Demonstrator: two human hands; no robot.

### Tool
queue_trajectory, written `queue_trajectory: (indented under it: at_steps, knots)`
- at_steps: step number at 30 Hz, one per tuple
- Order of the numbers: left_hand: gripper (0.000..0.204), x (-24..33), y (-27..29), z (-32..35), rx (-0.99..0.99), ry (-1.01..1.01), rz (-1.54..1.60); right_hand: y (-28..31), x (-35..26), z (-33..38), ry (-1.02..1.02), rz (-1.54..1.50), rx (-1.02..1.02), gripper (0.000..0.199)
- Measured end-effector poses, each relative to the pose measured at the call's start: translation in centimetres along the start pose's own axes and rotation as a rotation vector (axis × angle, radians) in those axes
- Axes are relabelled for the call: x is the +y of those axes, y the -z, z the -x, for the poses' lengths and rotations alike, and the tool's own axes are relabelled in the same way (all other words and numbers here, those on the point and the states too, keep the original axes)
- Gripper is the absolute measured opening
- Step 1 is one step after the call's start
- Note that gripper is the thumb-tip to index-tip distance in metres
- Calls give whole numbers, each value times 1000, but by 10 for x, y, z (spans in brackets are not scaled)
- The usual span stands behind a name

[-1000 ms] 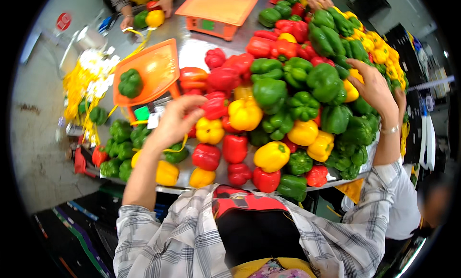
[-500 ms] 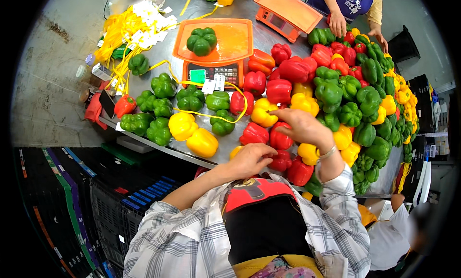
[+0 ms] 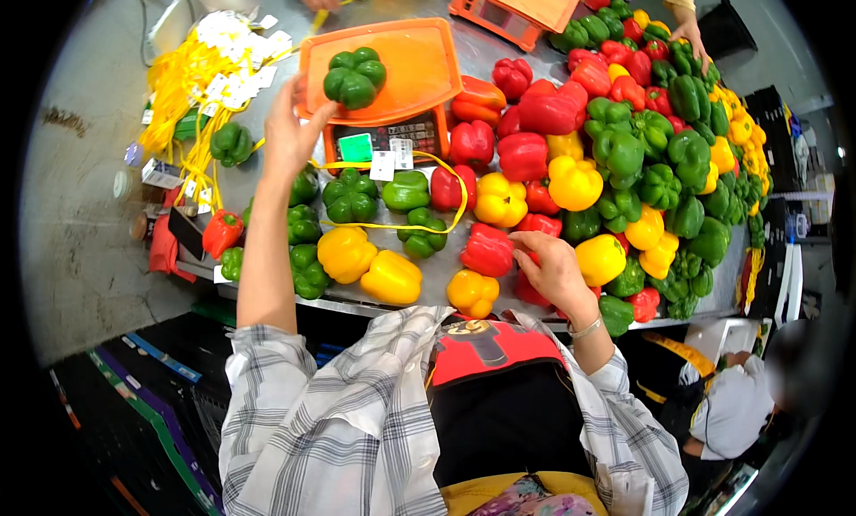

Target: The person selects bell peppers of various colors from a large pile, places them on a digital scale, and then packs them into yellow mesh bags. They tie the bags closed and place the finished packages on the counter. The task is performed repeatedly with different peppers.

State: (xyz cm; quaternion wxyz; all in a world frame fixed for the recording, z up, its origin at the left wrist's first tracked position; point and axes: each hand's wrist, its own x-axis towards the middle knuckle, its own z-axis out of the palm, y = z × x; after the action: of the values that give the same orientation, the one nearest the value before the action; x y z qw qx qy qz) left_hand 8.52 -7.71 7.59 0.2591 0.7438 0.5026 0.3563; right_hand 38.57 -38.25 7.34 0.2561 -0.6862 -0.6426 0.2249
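Note:
My left hand (image 3: 292, 134) is raised with fingers apart at the left edge of the orange scale tray (image 3: 419, 66), holding nothing. A green bell pepper (image 3: 355, 77) sits on that tray, just right of my fingertips. My right hand (image 3: 555, 271) lies palm down on a red bell pepper (image 3: 532, 291) near the table's front edge, fingers curled toward another red pepper (image 3: 488, 249). Whether it grips is unclear. Yellow peppers (image 3: 390, 277) and green peppers (image 3: 349, 195) lie between my hands.
A big heap of red, green and yellow peppers (image 3: 660, 159) fills the right side of the metal table (image 3: 267, 173). Yellow tag bundles (image 3: 192, 79) lie at the left, a second orange scale (image 3: 526, 3) at the back. Other people's hands (image 3: 688, 33) reach in; a person (image 3: 740, 400) stands lower right.
My left hand has risen from the front edge of the table up to the scale tray. My right hand stays on the red peppers. The view has swung left.

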Motion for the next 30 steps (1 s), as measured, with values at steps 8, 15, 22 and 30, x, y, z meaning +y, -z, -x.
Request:
queue_trajectory:
  at_steps: [8, 15, 22, 30]
  knots:
    - [93, -11, -64, -53, -83, -146, -285, -5, 5, 18, -101, 36, 190, 16]
    - [76, -8, -60, -36, -70, -233, -416, -8, 16, 53, -219, 42, 160, 14]
    - [85, 7, -61, -13, 196, -393, -472, -47, 10, 68, -123, 51, 61, 24]
    - [45, 47, -89, 148, -514, -407, -248, -70, 13, 69, -28, 96, -57, 34]
